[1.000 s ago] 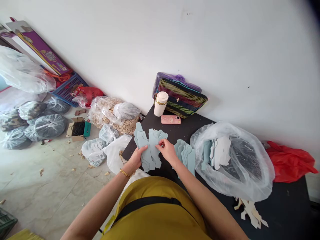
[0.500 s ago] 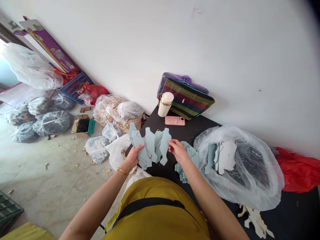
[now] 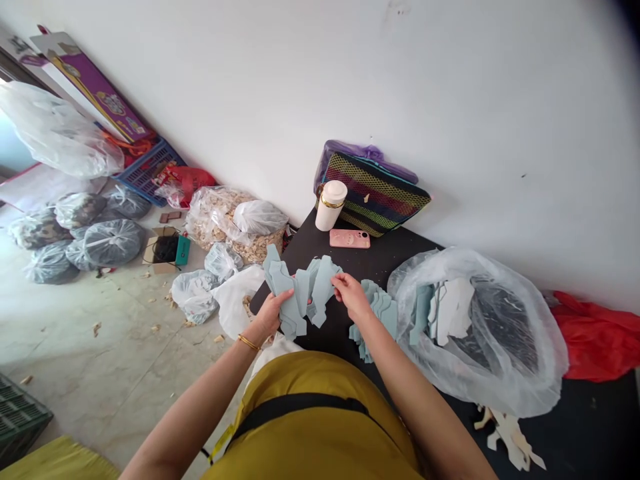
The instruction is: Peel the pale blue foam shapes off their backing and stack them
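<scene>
My left hand point(image 3: 269, 313) is closed on a fanned bunch of flat, pale blue-grey cut-out pieces point(image 3: 289, 305) with wavy edges. Across from it, my right hand point(image 3: 352, 295) pinches the upper right edge of similar cut-out pieces point(image 3: 323, 287), thumb and fingertips together. Both groups are above the black table point(image 3: 395, 257). Overlapping cut-outs of the same colour point(image 3: 384, 310) lie on the table beside my right wrist. Farther right, an open clear plastic bag point(image 3: 543, 373) contains blue-grey and white cut-outs point(image 3: 454, 308).
Behind my hands stand a white tumbler point(image 3: 330, 212), a pink phone point(image 3: 349, 238) and a striped mesh bag point(image 3: 385, 190) against the wall. A red bag point(image 3: 597, 340) and pale scraps point(image 3: 513, 440) are at right. Filled plastic bags point(image 3: 114, 241) cover the floor at left.
The single cut-out that stood between my hands now rests against the left bunch. My right hand has shifted slightly left and up, and the pieces at its fingertips are more spread.
</scene>
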### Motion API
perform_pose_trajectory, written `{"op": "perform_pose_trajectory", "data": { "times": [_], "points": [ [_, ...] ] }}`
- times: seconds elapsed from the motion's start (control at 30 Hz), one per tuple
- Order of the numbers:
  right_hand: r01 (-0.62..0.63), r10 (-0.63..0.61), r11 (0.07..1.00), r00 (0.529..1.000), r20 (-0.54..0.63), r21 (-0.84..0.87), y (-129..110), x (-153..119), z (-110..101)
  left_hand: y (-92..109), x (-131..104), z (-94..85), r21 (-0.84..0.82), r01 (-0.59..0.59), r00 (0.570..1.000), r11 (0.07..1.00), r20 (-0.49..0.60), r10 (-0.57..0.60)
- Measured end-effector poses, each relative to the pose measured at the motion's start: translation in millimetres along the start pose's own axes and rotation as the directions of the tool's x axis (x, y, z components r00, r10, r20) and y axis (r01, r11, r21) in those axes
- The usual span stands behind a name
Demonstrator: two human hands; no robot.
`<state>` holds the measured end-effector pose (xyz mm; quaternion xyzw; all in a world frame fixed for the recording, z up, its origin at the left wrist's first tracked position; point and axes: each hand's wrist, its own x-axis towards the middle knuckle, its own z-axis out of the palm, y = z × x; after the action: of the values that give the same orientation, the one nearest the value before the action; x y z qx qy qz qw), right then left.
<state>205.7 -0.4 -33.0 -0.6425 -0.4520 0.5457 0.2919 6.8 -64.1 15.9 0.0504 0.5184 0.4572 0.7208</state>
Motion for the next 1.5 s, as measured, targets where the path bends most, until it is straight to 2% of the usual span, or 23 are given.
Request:
{"op": "perform_pose_trajectory", "data": {
  "times": [0.13, 0.2, 0.27, 0.37, 0.43, 0.53, 0.63, 0.73, 0.8, 0.93, 1.1, 1.23, 1.37, 1.5],
  "points": [
    [-0.023, 0.011, 0.995, 0.993, -0.116, -0.095, -0.2, 2.6, -13.3, 6.2, 3.3, -6.6, -0.114, -0.002, 0.998, 0.993, 0.055, 0.008],
    [0.027, -0.051, 0.986, 0.988, -0.146, -0.162, -8.7, -3.4, -12.5, 7.4, 5.6, -5.9, -0.161, 0.006, 0.996, 0.987, 0.084, 0.008],
    [0.142, -0.156, 0.963, 0.987, -0.043, -0.23, -21.2, -14.7, -5.3, 6.9, 7.9, -2.0, -0.182, 0.005, 0.995, 0.983, 0.097, 0.013],
    [0.318, -0.273, 0.899, 0.945, 0.181, -0.303, -39.5, -34.3, 13.1, 4.3, 10.2, 8.2, -0.184, 0.024, 0.995, 0.983, 0.099, -0.006],
    [0.371, -0.31, 0.851, 0.926, 0.216, -0.372, -46.2, -44.2, 25.3, 2.1, 10.6, 16.0, -0.178, 0.053, 0.994, 0.983, 0.101, -0.036],
    [0.405, -0.347, 0.787, 0.914, 0.209, -0.466, -44.6, -51.6, 36.8, -1.6, 10.3, 25.8, -0.164, 0.058, 0.996, 0.985, 0.08, -0.046],
    [0.376, -0.348, 0.811, 0.926, 0.148, -0.448, -34.2, -53.3, 40.2, -4.6, 9.9, 31.2, -0.162, 0.035, 0.999, 0.986, 0.034, -0.029],
    [0.313, -0.305, 0.879, 0.949, 0.079, -0.36, -24.1, -51.4, 37.5, -6.5, 10.0, 31.7, -0.183, 0.121, 0.993, 0.976, 0.017, -0.12],
    [0.265, -0.255, 0.922, 0.964, 0.071, -0.282, -19.4, -48.7, 33.6, -8.0, 10.8, 30.2, -0.195, 0.138, 0.99, 0.971, 0.018, -0.137],
    [0.174, -0.163, 0.977, 0.983, 0.089, -0.127, -13.6, -43.2, 27.1, -12.1, 13.4, 26.0, -0.196, 0.057, 0.998, 0.979, 0.022, -0.054],
    [0.042, -0.047, 0.997, 0.995, 0.093, 0.063, -15.0, -43.2, 24.9, -9.5, 11.7, 23.9, -0.205, 0.079, 0.997, 0.976, 0.034, -0.073],
    [-0.039, 0.013, 0.97, 0.994, 0.106, 0.242, -21.6, -44.5, 13.9, -4.0, 9.0, 20.8, -0.228, 0.05, 0.997, 0.972, 0.073, -0.034],
    [-0.042, 0.004, 0.969, 0.988, 0.155, 0.244, -23.2, -44.3, 5.6, -2.9, 8.0, 17.5, -0.218, 0.049, 0.997, 0.975, 0.062, -0.036],
    [0.018, -0.047, 0.992, 0.973, 0.227, 0.128, -23.7, -45.2, 17.5, -3.9, 5.3, 23.2, -0.195, 0.065, 0.998, 0.979, 0.017, -0.063]
  ]
}}
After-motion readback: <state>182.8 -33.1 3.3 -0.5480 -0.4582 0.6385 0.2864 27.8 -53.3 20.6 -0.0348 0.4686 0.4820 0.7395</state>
